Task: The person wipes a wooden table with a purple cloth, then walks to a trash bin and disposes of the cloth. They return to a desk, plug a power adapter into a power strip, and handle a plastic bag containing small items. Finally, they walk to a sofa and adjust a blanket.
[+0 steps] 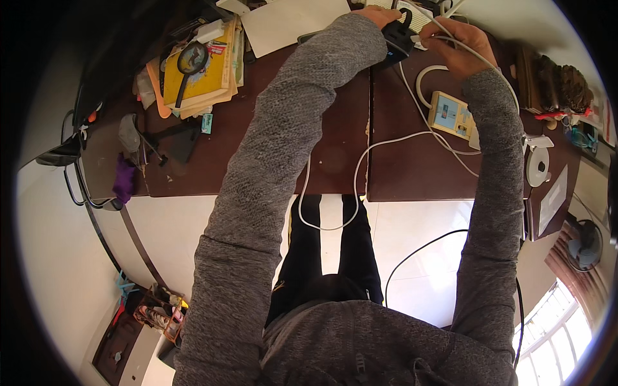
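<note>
At the far side of the dark red-brown table, my left hand [379, 15] is on a small black electronic device [398, 41], its fingers partly hidden behind the sleeve and the device. My right hand [461, 46] pinches the light end of a thin white cable [357, 178] close to the device's right side. Whether that end touches the device cannot be made out. The cable crosses my right wrist, runs over the table and hangs in a loop past its front edge. Below my right hand lies a cream electrical box [451, 116] with a blue label and a thick cord.
On the left, a magnifying glass [192, 60] lies on stacked books [222, 77], with a dark stand [178, 142] and a purple cloth [124, 178] nearer. A white sheet [289, 24] is at the back. To the right are a white round object [537, 166] and a fan [584, 243].
</note>
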Tool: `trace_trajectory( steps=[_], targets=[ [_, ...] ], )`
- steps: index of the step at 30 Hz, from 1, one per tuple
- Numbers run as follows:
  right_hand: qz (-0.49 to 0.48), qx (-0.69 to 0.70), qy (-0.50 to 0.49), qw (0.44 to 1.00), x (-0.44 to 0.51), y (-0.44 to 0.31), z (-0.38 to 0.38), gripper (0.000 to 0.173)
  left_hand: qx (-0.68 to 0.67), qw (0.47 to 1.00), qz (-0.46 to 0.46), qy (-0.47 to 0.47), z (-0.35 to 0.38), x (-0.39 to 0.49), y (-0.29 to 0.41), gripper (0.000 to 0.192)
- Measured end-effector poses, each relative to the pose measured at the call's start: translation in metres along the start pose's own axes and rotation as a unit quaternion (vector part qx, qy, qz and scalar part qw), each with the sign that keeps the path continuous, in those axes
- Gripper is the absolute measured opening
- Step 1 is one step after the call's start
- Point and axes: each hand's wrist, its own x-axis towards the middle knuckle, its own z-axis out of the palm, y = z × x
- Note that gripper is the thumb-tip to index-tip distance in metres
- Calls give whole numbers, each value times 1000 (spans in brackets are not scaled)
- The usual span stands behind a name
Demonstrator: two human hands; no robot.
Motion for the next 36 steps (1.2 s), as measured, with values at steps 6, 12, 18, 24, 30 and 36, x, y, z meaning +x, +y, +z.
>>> trace_trajectory(
  steps=[6, 12, 18, 24, 30, 36],
  targets=[
    [-4, -61, -67, 996, 8, -13, -8, 7, -9, 1000, 8, -9, -4, -4, -4, 20],
    [-6, -68, -76, 995, 13, -23, -8, 6, -26, 1000, -2, -5, -2, 0, 1, 13],
    [-8, -95, -93, 991, 19, -22, -2, 6, 12, 999, -30, 23, 3, -6, 5, 13],
    [-11, -21, -49, 999, 12, -8, 1, 7, 14, 998, 27, 48, 10, -4, 6, 19],
    [41, 28, -40, 998, 8, -7, 7, 9, 84, 995, 32, 35, 14, -6, 14, 27],
    [77, 150, -12, 986, 3, -10, 7, 15, 133, 978, 65, 144, 35, -8, 2, 26]
  ],
)
